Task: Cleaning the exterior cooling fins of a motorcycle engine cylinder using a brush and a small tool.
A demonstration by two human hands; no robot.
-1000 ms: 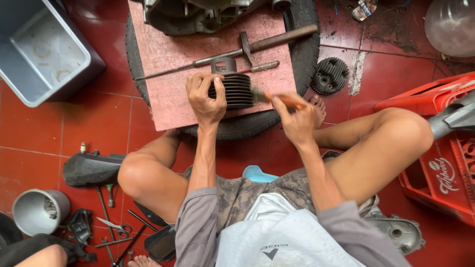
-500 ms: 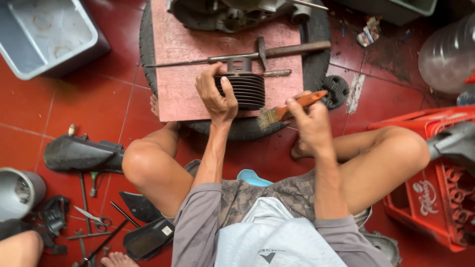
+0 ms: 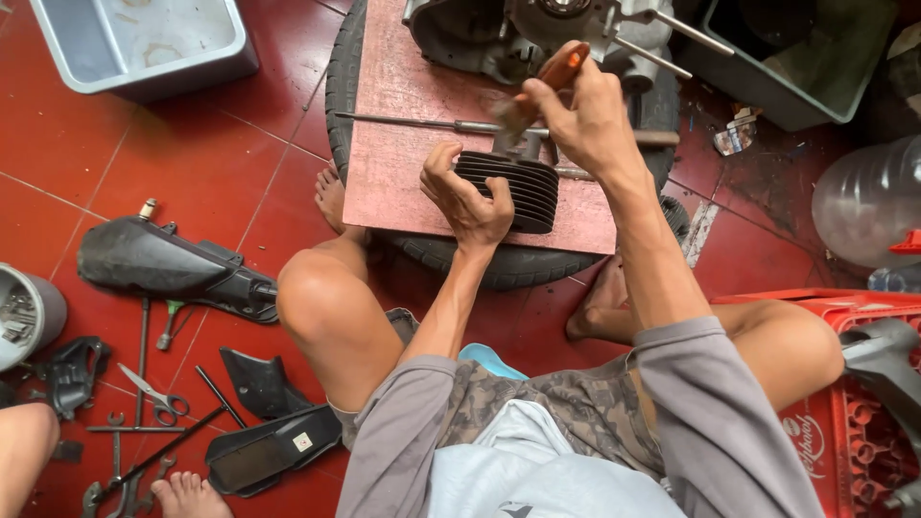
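Note:
A dark finned engine cylinder (image 3: 523,192) lies on a pinkish board (image 3: 403,163) set on a black tyre (image 3: 345,86). My left hand (image 3: 465,197) grips the cylinder's near-left side. My right hand (image 3: 580,110) holds a paintbrush (image 3: 542,86) with an orange handle, its bristles just above the cylinder's far end. A long metal rod (image 3: 422,122) lies across the board behind the cylinder.
An engine block (image 3: 518,34) sits at the board's far end. Grey tub (image 3: 144,38) far left, green bin (image 3: 806,58) far right, red crate (image 3: 854,403) right. Black covers, scissors (image 3: 149,393) and wrenches litter the red floor at left. Another person's foot (image 3: 187,494) shows bottom left.
My right hand has lifted the brush from the cylinder's right side up over its far end. The view has shifted, now showing the engine block.

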